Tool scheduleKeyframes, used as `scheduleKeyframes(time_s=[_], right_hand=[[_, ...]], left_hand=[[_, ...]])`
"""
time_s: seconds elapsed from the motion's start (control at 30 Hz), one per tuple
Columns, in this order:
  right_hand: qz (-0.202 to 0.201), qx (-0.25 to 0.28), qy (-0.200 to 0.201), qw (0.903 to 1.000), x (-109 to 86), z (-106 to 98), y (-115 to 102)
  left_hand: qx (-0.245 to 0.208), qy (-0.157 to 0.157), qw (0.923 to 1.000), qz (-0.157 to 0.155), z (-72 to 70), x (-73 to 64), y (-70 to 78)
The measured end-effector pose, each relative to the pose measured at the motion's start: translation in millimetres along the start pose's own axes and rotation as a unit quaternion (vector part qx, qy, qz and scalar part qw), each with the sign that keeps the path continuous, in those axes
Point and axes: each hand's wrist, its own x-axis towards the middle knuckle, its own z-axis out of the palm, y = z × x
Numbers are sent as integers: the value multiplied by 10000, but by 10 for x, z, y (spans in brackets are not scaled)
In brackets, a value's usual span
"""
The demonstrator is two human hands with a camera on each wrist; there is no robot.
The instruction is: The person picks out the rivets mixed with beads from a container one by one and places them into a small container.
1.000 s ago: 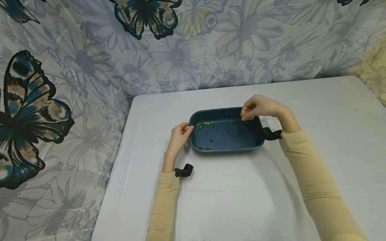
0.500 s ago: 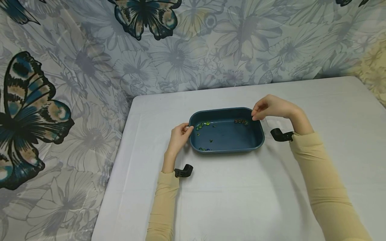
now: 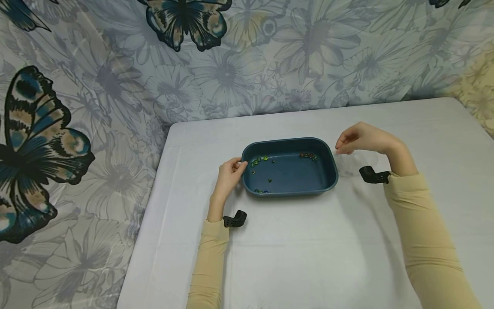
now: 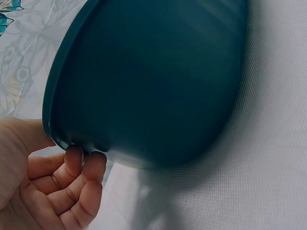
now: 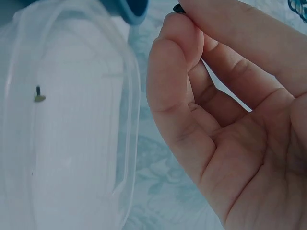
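Observation:
My left hand (image 3: pixel 230 175) pinches the left end of the dark blue oblong tray (image 3: pixel 293 179), thumb on one side of the rim and fingertips on the other in the left wrist view. Inside the tray lie small round pieces: several green ones (image 3: pixel 256 162) at the left and a row of reddish and green ones (image 3: pixel 308 156) at the back right. My right hand (image 3: pixel 364 138) is just right of the tray, over a clear plastic container (image 5: pixel 128 96). Between its thumb and fingertip sits a small dark piece (image 5: pixel 179 8), mostly covered. A small stud-like piece (image 5: pixel 38 95) shows in the container.
A white cloth (image 3: pixel 301 249) covers the table beneath the tray. Behind and to the left hangs fabric (image 3: pixel 227 81) printed with flowers and butterflies. Black wrist cameras (image 3: pixel 235 219) jut inward from both sleeves.
My right hand has moved right, from inside the tray's back right part, across its rim to over the clear container. The left hand and the tray have stayed put.

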Motion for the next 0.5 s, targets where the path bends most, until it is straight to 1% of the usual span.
scheduleKeyframes(time_s=[0.23, 0.5], right_hand=[[4, -82, 72, 9999, -79, -39, 59], [146, -140, 121, 9997, -160, -59, 90]], left_hand=[[27, 20, 10000, 91, 1, 15, -10], [45, 4, 9999, 132, -3, 13, -13]])
